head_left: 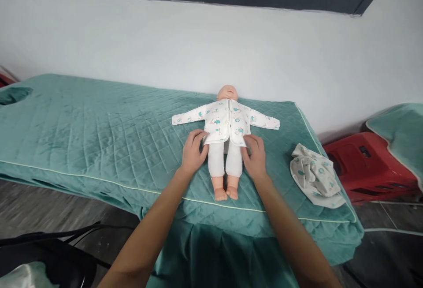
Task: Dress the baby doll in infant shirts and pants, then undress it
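A baby doll lies on its back on the green quilted bed cover, head toward the wall. It wears a white printed jacket with both sleeves spread wide; the front edges meet at the middle. Its lower legs and feet show bare below white leg parts. My left hand pinches the jacket's lower hem on the left side. At the right side of the hem, my right hand holds the other corner between thumb and fingers.
A crumpled white printed garment lies near the bed's right end. Beyond that end stands a red plastic chair with a green cover. A white wall runs behind the bed. A black seat is at lower left.
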Available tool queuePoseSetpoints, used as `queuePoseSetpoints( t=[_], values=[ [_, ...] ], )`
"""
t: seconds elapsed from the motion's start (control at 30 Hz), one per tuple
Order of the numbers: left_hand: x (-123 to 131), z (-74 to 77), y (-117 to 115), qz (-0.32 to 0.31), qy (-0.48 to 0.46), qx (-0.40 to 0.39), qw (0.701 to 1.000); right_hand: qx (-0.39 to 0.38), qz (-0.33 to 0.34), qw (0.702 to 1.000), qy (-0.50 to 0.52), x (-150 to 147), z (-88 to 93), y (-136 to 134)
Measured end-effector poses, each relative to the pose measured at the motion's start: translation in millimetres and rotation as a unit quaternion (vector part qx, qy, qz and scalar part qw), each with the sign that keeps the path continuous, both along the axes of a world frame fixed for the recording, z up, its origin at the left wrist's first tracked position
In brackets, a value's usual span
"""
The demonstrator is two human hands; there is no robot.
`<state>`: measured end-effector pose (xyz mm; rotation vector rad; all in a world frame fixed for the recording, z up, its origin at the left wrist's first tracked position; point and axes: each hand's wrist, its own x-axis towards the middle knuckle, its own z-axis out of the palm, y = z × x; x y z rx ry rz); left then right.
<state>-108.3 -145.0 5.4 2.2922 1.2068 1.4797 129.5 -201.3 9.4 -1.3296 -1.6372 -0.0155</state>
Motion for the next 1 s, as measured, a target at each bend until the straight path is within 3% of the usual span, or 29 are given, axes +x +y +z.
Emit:
queuePoseSetpoints(
  t=[0.1,0.23,0.33,0.4,0.47,0.53,0.6,0.73,0.83,0.9,1.0],
  values=[
    [20,3.4,6,0.008,-0.042,0.007,0.999,-0.005,0.024,1.0,0.007,-5,3.2,5],
    [36,0.0,21,0.01,-0.134,-0.054,0.99,-0.02,0.004,0.994,0.109,-6,0.8,21],
    [33,-6.2,34,0.049,-0.326,-0.14,0.934,-0.058,-0.021,0.966,0.25,-3,-2.9,32],
    [29,-8.6,42,0.051,-0.461,-0.184,0.867,-0.06,-0.029,0.922,0.381,0,-4.0,37],
    [26,-8.4,46,0.033,-0.559,-0.2,0.804,-0.037,-0.016,0.852,0.523,3,-3.2,38],
    [25,-7.0,46,0.021,-0.604,-0.196,0.772,-0.005,0.009,0.775,0.632,7,-1.0,36],
    [25,-5.6,42,0.028,-0.612,-0.183,0.769,0.013,0.032,0.729,0.683,12,1.4,31],
    [16,-4.5,23,0.076,-0.599,-0.177,0.777,0.001,0.049,0.697,0.716,23,1.1,12],
    [5,-3.9,4,0.072,-0.573,-0.202,0.791,-0.035,0.064,0.663,0.745,24,-4.5,-11],
    [-1,-3.3,-7,0.061,-0.553,-0.197,0.807,-0.038,0.067,0.675,0.734,19,-9.3,-30],
    [-3,-2.6,-16,0.054,-0.53,-0.189,0.825,-0.033,0.041,0.745,0.665,8,-13.5,-60]
  ],
)
